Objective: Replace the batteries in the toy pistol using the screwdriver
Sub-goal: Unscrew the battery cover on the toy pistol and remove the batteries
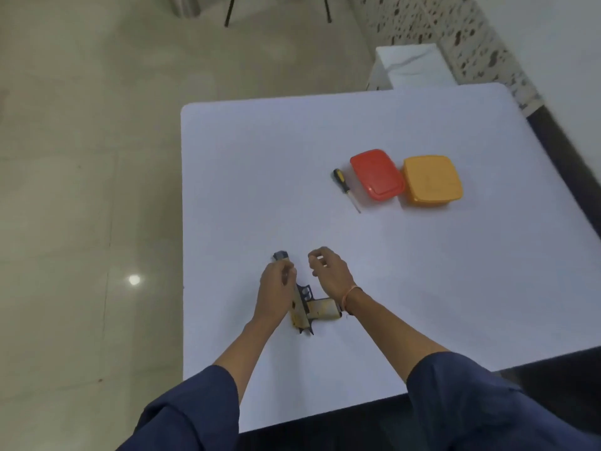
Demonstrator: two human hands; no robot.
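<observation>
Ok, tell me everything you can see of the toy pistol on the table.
The yellow and dark grey plastic toy pistol lies on its side on the white table, dark muzzle pointing away from the person, yellow grip pointing right, dark trigger guard between. The left hand holds its barrel, hiding the middle. The right hand hovers beside it, wrist over the grip's end. Fine detail is blurred.

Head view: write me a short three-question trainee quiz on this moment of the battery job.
1. True or false: the screwdriver lies untouched on the table.
2. Which hand holds the toy pistol? A left, B right, C both.
3. Fill in: the lidded box right beside the screwdriver is ____.
Key: 1 true; 2 A, the left hand; 3 red.
</observation>
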